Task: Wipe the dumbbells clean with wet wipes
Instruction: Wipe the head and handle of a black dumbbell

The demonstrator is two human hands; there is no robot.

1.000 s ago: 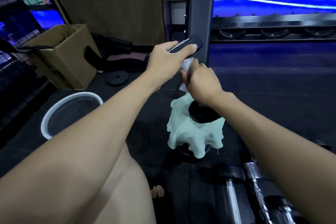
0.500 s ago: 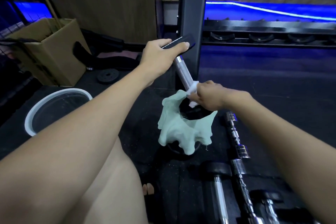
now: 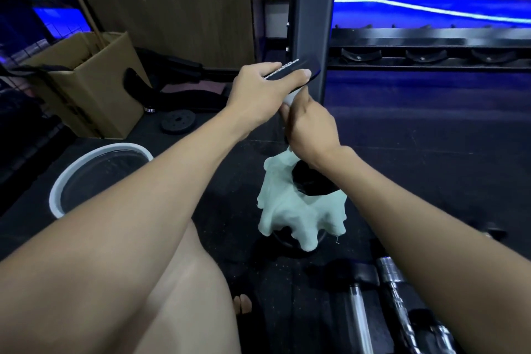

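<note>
Dumbbell upright on floor, both hands on it.
Left hand fingers grasp top weight; right hand fingers clench wet wipe round handle.

dumbbell handle: mostly hidden behind both hands
lower dumbbell head: partly draped by pale cloth
floor dumbbells: cut off by bottom edge

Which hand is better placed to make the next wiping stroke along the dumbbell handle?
Right. The right hand already grips the white wipe round the handle, just below the left hand, which holds the dumbbell's top end steady.
</note>
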